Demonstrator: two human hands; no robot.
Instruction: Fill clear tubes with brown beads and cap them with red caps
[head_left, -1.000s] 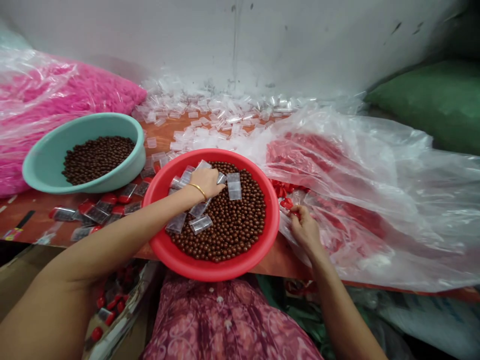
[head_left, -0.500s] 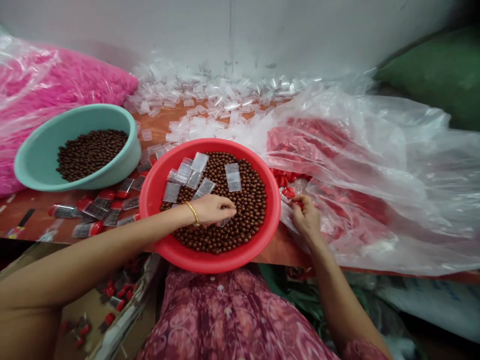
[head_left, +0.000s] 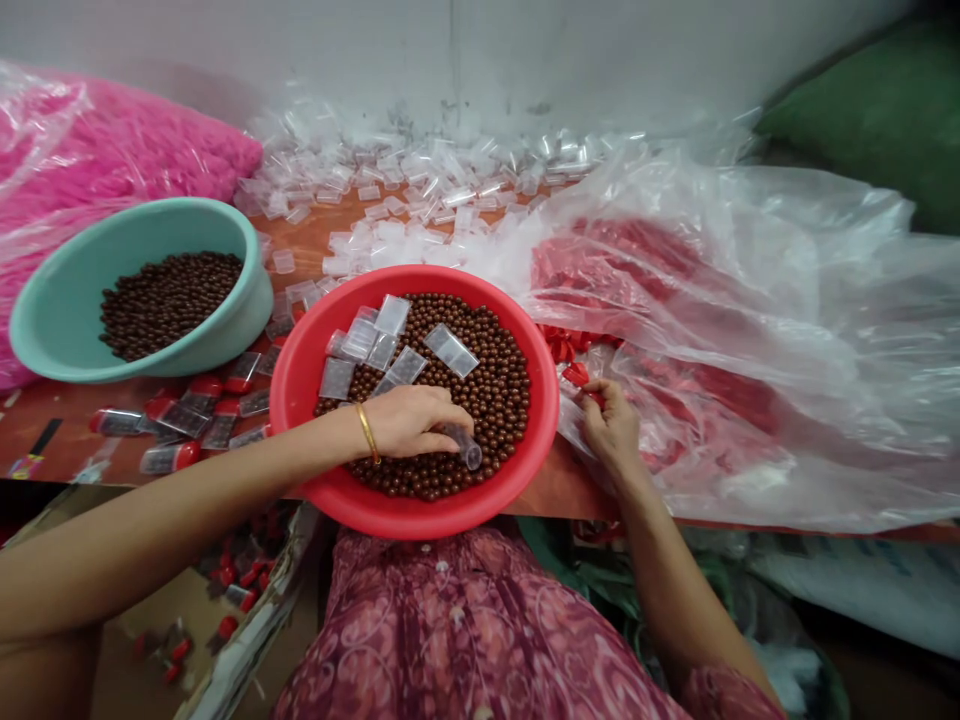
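Head view, the only one. Grasps tube (head_left: 463,446) in left hand (head_left: 411,420): thumb and fingers closed round its rear end, palm down, bangle (head_left: 367,432) at the wrist. Rests the open mouth, pointing right, on the balls (head_left: 499,385) in the near half of the red basin (head_left: 296,400), set at the near edge of the table (head_left: 559,492).

Differs from a second ago: then reached across to the flat tubes (head_left: 375,340) on the far side of the heap. Half a second ago pressed down on the balls with the tube almost hidden under the fingers. Now shows it rounded and sticking out past the fingertips. Judging by that, has it picked, opened and laid mouth-first against the balls. Has also left one flat tube askew at mid-heap.

Pinches cap (head_left: 598,395) in right hand (head_left: 611,428), fingers curled shut on it, just past the basin's right rim, at the edge of the clear bag (head_left: 750,300) of red caps (head_left: 568,348). Has hardly shifted there in the last second. Keeps tube and cap apart, with the basin rim between.

Elsewhere:
- teal basin (head_left: 45,320) of more balls at the left end
- filled tubes (head_left: 176,455), red-capped, strewn before it along the near edge
- loose empties (head_left: 420,190) heaped along the far edge
- pink bag (head_left: 112,150) at the far left corner
- green sack (head_left: 885,120) at the far right
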